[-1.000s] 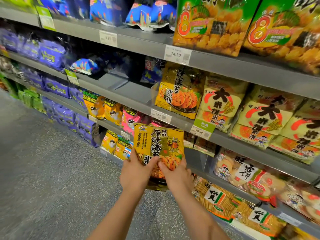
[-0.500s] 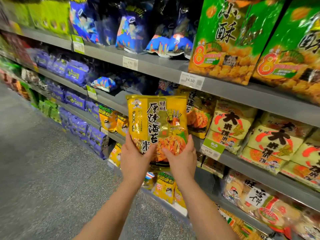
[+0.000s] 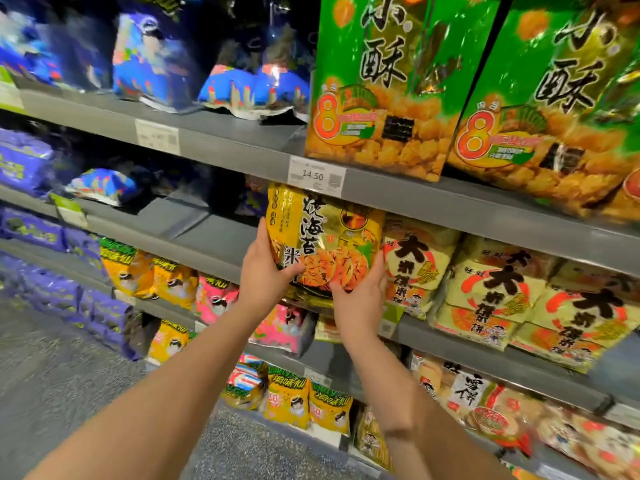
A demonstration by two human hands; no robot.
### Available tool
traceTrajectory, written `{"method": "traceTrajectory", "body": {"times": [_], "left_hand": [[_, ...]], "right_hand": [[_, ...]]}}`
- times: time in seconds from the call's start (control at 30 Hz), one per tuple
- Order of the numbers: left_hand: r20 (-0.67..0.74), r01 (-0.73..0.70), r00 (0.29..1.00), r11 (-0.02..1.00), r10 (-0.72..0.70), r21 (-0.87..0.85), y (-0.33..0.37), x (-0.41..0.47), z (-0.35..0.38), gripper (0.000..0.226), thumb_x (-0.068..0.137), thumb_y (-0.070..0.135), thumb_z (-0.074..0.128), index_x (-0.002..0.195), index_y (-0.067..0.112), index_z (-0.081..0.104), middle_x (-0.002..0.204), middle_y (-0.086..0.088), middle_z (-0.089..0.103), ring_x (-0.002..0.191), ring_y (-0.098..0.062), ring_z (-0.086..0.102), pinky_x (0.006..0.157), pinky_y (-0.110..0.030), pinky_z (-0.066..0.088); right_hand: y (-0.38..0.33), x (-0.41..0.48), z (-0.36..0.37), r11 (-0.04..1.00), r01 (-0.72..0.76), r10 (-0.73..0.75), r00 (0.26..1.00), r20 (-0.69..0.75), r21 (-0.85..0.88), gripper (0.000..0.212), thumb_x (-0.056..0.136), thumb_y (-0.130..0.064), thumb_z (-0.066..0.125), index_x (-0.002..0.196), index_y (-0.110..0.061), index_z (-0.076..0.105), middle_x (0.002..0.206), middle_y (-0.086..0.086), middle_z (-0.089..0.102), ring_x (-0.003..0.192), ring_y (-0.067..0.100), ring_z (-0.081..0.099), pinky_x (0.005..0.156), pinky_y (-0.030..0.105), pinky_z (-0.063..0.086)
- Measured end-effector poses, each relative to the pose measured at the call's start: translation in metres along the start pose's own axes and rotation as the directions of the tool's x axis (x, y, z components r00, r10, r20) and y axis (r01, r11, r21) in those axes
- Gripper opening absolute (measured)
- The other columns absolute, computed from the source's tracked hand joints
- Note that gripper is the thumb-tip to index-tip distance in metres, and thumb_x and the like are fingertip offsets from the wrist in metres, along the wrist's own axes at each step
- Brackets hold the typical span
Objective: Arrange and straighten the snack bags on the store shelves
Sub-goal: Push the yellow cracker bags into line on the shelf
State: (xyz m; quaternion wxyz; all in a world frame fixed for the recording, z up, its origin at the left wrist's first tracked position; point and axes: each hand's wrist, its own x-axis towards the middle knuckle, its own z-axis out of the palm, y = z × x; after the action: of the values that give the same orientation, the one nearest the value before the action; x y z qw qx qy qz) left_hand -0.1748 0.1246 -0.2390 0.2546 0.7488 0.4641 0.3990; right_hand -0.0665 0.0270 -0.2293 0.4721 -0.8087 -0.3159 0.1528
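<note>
A yellow rice-cracker bag (image 3: 322,233) with black characters and a picture of round crackers stands upright on the middle grey shelf (image 3: 214,244), its top just under the shelf above. My left hand (image 3: 265,271) grips its lower left edge, thumb across the front. My right hand (image 3: 360,296) holds its lower right corner, next to the cream and red cracker bags (image 3: 415,268). Whether another bag stands behind it is hidden.
Big green bags (image 3: 398,84) fill the top shelf at right, above a 14.50 price tag (image 3: 313,174). Blue bags (image 3: 152,57) lie at the upper left, purple bags (image 3: 24,161) further left. Yellow and pink packs (image 3: 166,278) sit lower. Bare shelf lies left of the held bag.
Both hands lifted the yellow bag from the lower shelves up and to the right, and it now sits in the middle shelf beside the cream bags.
</note>
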Motion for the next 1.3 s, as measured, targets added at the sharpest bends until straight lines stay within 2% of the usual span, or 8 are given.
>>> {"method": "traceTrajectory", "body": {"times": [0.13,0.3,0.43,0.57,0.7,0.87,1.1,1.3], "left_hand": [[0.034,-0.004,0.999,1.000,0.005,-0.022,-0.014,0.028,0.020,0.099,0.069,0.023,0.080,0.144,0.022,0.015,0.130,-0.006,0.049,0.122,-0.023,0.043,0.089,-0.032,0.037],[0.033,-0.002,0.999,1.000,0.002,-0.007,-0.035,0.024,0.040,0.105,0.072,0.026,0.077,0.148,0.015,0.005,0.140,-0.014,0.032,0.130,-0.021,0.027,0.101,-0.030,0.029],[0.040,-0.070,0.997,0.997,0.070,-0.018,-0.048,0.024,0.048,0.094,0.077,0.033,0.071,0.148,0.014,0.011,0.142,-0.014,0.029,0.132,-0.021,0.026,0.106,-0.029,0.025],[0.009,-0.095,0.995,0.995,0.095,-0.015,-0.054,0.024,0.053,0.088,0.079,0.036,0.068,0.147,0.013,0.017,0.145,-0.016,0.028,0.135,-0.027,0.028,0.109,-0.039,0.030],[-0.020,-0.117,0.993,0.992,0.116,-0.052,-0.051,0.032,0.055,0.083,0.081,0.032,0.067,0.146,0.012,0.020,0.147,-0.018,0.026,0.138,-0.028,0.023,0.112,-0.040,0.026],[0.001,-0.172,0.985,0.985,0.172,-0.018,-0.046,0.061,0.054,0.082,0.080,0.034,0.068,0.145,0.010,0.024,0.148,-0.018,0.024,0.138,-0.028,0.023,0.111,-0.038,0.024],[0.042,-0.220,0.975,0.975,0.218,0.028,-0.057,0.056,0.057,0.090,0.078,0.025,0.071,0.147,0.014,0.014,0.151,-0.019,0.017,0.140,-0.029,0.017,0.109,-0.028,0.015],[0.114,-0.295,0.953,0.945,0.280,0.144,-0.071,0.044,0.051,0.097,0.076,0.011,0.073,0.147,0.011,0.009,0.150,-0.021,0.018,0.139,-0.032,0.022,0.107,-0.039,0.029]], "right_hand": [[0.003,0.015,0.016,0.989,0.031,-0.027,0.999,0.026,-0.143,0.095,0.087,-0.021,0.063,0.148,-0.023,-0.010,0.159,0.002,0.001,0.141,0.023,0.021,0.101,0.028,0.037],[0.019,0.010,0.044,0.946,0.087,-0.080,0.996,0.037,-0.313,0.099,0.085,-0.021,0.063,0.148,-0.019,-0.014,0.155,0.002,-0.021,0.145,0.022,-0.006,0.118,0.033,0.015],[0.033,-0.004,0.063,0.904,0.241,-0.239,0.970,0.051,-0.353,0.085,0.084,-0.011,0.056,0.150,-0.024,0.004,0.158,0.003,-0.011,0.145,0.022,-0.007,0.119,0.038,0.010],[0.050,-0.014,0.077,0.880,0.224,-0.242,0.970,0.008,-0.418,0.075,0.080,-0.018,0.057,0.146,-0.029,0.025,0.158,0.003,0.001,0.141,0.021,0.002,0.114,0.043,0.015],[0.046,0.000,0.082,0.892,0.255,-0.242,0.967,0.083,-0.373,0.070,0.087,-0.016,0.049,0.149,-0.025,0.017,0.157,0.005,-0.013,0.144,0.024,-0.008,0.117,0.037,0.003],[0.036,0.016,0.085,0.874,0.270,-0.273,0.961,0.052,-0.404,0.070,0.090,-0.019,0.049,0.149,-0.026,0.014,0.157,0.006,-0.015,0.144,0.023,-0.013,0.116,0.036,0.005],[0.054,0.018,0.086,0.755,0.320,-0.278,0.947,0.162,-0.572,0.076,0.090,-0.024,0.049,0.149,-0.021,0.002,0.141,0.008,-0.035,0.133,0.023,-0.031,0.113,0.036,-0.007],[0.061,0.010,0.084,0.739,0.329,-0.259,0.944,0.203,-0.588,0.069,0.090,-0.026,0.048,0.149,-0.018,0.014,0.145,0.008,-0.030,0.135,0.022,-0.027,0.116,0.040,0.003]]}}
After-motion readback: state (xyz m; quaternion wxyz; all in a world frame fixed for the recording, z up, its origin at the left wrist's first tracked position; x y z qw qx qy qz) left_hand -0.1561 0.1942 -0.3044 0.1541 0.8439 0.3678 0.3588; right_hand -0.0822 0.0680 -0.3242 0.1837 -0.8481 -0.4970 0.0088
